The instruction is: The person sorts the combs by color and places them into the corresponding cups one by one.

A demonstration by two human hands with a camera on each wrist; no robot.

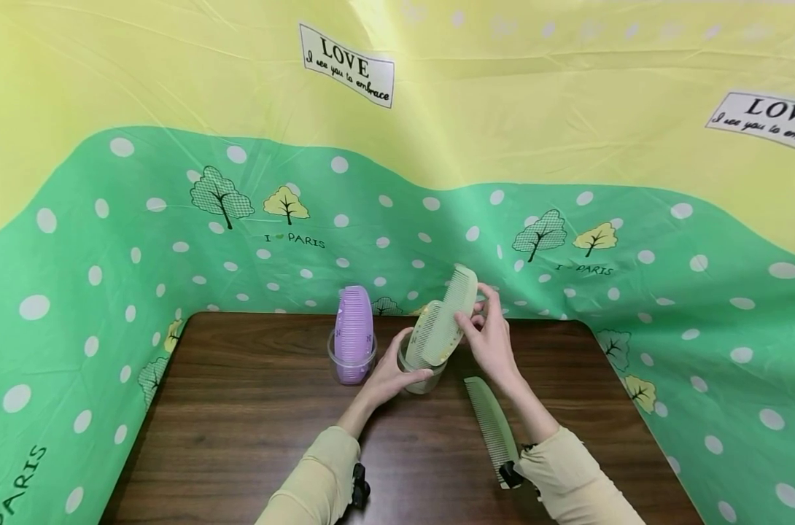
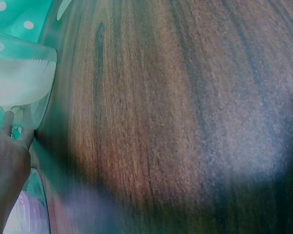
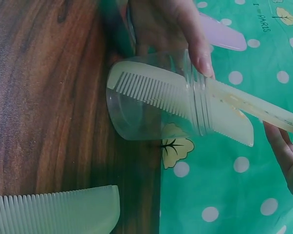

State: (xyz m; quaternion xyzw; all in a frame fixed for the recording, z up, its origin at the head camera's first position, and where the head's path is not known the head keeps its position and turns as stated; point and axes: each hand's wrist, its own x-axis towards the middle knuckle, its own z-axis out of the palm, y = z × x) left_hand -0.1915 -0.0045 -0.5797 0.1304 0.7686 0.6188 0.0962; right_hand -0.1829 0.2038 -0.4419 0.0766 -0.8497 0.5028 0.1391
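My left hand (image 1: 386,378) grips a clear jar (image 3: 141,127) round its side, the thumb across the front. Inside it leans a pale green comb (image 3: 156,73), its upper end sticking out past the threaded rim. My right hand (image 1: 492,341) pinches a second pale green comb (image 1: 458,310) between thumb and fingers. That comb is tilted, with its lower end right at the jar's mouth and overlapping the first comb in the head view. A third green comb (image 1: 492,423) lies on the table beside my right forearm.
Left of my left hand stands another clear jar (image 1: 338,368) holding a purple comb (image 1: 354,324). The dark wooden table (image 1: 240,415) ends at a green and yellow patterned cloth (image 1: 371,211) hanging at the back and sides.
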